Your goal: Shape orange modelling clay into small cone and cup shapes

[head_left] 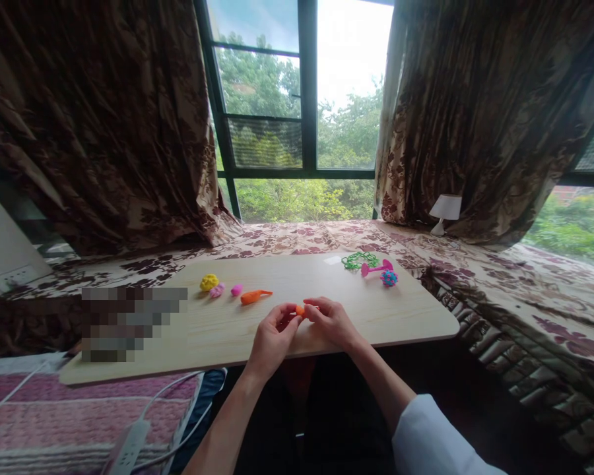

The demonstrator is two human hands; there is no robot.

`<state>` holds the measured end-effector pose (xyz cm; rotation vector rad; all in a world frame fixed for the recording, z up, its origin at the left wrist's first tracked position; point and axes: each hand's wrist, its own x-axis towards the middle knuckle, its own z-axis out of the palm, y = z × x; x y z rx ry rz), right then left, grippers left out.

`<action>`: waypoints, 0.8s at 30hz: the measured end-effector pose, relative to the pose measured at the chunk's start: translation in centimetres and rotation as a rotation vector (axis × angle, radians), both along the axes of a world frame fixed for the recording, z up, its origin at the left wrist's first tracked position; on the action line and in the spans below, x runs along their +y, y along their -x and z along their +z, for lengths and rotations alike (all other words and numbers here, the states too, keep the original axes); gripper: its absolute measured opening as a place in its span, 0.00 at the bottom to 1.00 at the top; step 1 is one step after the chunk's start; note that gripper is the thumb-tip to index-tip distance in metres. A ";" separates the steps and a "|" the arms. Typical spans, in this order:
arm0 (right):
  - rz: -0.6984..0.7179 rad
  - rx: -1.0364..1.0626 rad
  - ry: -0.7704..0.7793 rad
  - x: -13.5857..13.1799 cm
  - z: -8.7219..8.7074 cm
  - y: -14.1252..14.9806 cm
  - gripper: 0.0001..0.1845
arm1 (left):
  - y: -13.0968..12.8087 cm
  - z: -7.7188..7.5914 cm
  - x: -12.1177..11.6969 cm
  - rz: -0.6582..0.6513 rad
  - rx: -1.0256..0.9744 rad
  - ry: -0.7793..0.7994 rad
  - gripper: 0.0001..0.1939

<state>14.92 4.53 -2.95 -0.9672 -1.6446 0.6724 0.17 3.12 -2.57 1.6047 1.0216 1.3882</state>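
Over the front edge of the table, my left hand (273, 335) and my right hand (334, 323) meet at the fingertips. Pinched between them is a small orange lump of modelling clay (299, 309), partly covered by the fingers. A larger orange clay piece (252, 297) with a thin tapering end lies just beyond my left hand. Farther left sit a small bright pink lump (236, 289), a paler pink lump (217, 290) and a crumpled yellow lump (208, 283).
On the pale wooden table (297, 270), at the back right, are a green stringy loop (360, 260), a pink dumbbell-shaped toy (376, 268) and a blue-and-pink knobbly ball (389, 278). A power strip (129, 447) with cables lies at lower left. A white lamp (445, 210) stands behind.
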 end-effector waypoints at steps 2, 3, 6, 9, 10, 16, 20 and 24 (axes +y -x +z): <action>-0.013 -0.009 0.027 0.0 0.0 0.0 0.13 | -0.1 0.0 -0.1 -0.006 -0.017 -0.001 0.15; -0.012 -0.013 0.031 0.0 -0.1 0.1 0.13 | -0.2 0.0 -0.2 -0.015 -0.021 0.000 0.15; -0.006 -0.009 0.026 0.0 -0.1 0.1 0.11 | -0.3 0.1 -0.4 -0.046 -0.013 0.010 0.16; 0.003 -0.014 0.034 0.0 0.0 0.0 0.11 | -0.3 0.2 -0.5 -0.018 -0.001 0.012 0.16; 0.009 -0.014 0.040 -0.1 0.1 0.0 0.12 | -0.3 0.2 -0.6 -0.003 0.003 0.011 0.16; -0.004 0.004 0.034 0.1 -0.1 0.1 0.11 | -0.3 0.0 -0.5 0.022 0.022 -0.020 0.14; 0.003 0.010 0.054 0.2 -0.2 0.1 0.12 | -0.3 -0.1 -0.4 0.003 0.030 -0.025 0.13; 0.014 0.024 0.091 0.3 -0.4 0.0 0.14 | -0.4 -0.3 -0.4 0.008 0.031 -0.033 0.13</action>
